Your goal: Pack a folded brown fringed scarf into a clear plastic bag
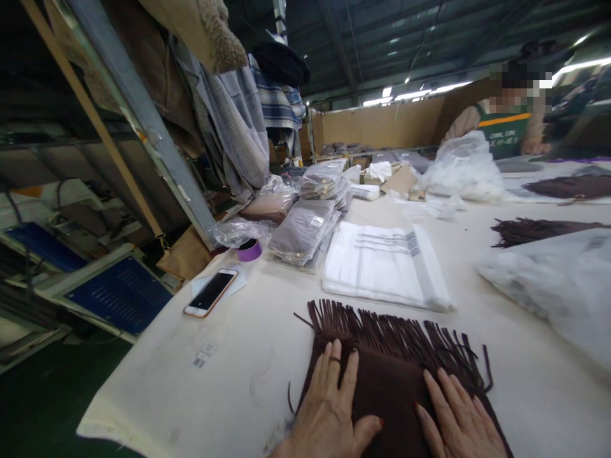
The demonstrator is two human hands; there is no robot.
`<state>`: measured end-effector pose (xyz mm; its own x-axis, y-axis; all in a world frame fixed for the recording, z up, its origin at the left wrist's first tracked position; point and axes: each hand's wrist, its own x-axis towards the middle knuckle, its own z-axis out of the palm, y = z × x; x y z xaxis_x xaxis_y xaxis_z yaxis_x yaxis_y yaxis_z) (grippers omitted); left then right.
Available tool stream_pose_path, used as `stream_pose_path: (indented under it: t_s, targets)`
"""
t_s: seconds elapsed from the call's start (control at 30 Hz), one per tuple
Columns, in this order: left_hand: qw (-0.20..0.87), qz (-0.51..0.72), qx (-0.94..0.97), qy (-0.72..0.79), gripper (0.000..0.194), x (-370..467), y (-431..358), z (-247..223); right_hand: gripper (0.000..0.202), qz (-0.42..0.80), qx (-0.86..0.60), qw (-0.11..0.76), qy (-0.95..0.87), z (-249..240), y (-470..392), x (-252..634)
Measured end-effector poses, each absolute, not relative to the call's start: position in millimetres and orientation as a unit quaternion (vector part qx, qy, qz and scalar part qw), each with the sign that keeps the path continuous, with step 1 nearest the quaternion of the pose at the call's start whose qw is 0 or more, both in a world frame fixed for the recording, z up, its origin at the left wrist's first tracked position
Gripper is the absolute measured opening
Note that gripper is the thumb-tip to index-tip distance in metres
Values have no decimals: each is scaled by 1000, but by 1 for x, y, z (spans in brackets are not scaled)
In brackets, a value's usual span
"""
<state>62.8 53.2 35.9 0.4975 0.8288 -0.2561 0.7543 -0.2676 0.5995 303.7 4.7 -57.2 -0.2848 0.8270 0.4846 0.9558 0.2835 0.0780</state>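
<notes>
Head view: left hand (329, 407) and right hand (458, 420) pressed flat, fingers stretched out and slightly spread, gripping nothing, side by side on a dark brown fringed scarf (382, 375) at the near edge of the white table (267, 331). Beyond the scarf's fringe, a stack of white plastic bags (382, 264); left of the scarf a phone (210, 292), farther back a purple tape roll (249, 249) and packed scarves (303, 232).

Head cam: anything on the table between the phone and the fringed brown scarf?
Nothing solid: between the phone and the brown scarf the head view shows bare cream tabletop. Small barcode stickers lie nearer, off that line.
</notes>
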Motion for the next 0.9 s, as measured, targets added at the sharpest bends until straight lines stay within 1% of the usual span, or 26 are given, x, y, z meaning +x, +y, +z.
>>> stream_pose_path:
  t_s: [0.1, 0.2, 0.23, 0.3, 0.37, 0.43, 0.47, 0.5, 0.53, 0.6, 0.67, 0.73, 0.77, 0.83, 0.9]
  targets:
    - [298, 60, 817, 489, 89, 78, 51, 26, 41, -197, -578, 188, -769, -59, 6, 296]
    - [274, 82, 845, 452, 88, 90, 51, 21, 41, -244, -596, 207, -737, -63, 9, 288]
    - [271, 93, 855, 431, 85, 93, 50, 21, 41, -244, -596, 204, -738, -62, 10, 286]
    - [276, 112, 877, 378, 81, 99, 48, 26, 40, -206, -596, 202, -749, -56, 9, 286]
    - [299, 117, 899, 299, 74, 99, 46, 40, 41, -116, -608, 228, -751, -43, 5, 291]
    - [322, 143, 903, 246, 59, 86, 47, 58, 44, 15, -649, 280, -707, -22, -2, 305]
    - [328, 176, 893, 253, 49, 74, 51, 67, 48, 81, -676, 309, -664, -10, -5, 314]
    - [326, 246, 853, 326, 41, 60, 57, 73, 52, 139, -706, 338, -607, 1, -8, 324]
    - [327, 333, 766, 443, 39, 45, 66, 77, 55, 192, -733, 366, -540, 11, -10, 335]
    - [371, 380, 600, 597, 40, 17, 88, 75, 61, 295, -757, 425, -400, 26, -12, 353]
    - [462, 356, 489, 648, 47, 0, 108, 64, 61, 396, -730, 476, -290, 33, -9, 364]
    - [545, 303, 443, 644, 52, -5, 121, 55, 54, 469, -696, 493, -228, 36, -2, 367]
    - [583, 271, 434, 631, 54, -4, 125, 52, 49, 493, -689, 485, -214, 36, 3, 366]
    - [650, 203, 421, 599, 57, 1, 132, 51, 38, 536, -689, 440, -209, 38, 15, 365]
    - [702, 142, 398, 572, 59, 7, 140, 54, 35, 582, -682, 389, -210, 39, 26, 367]
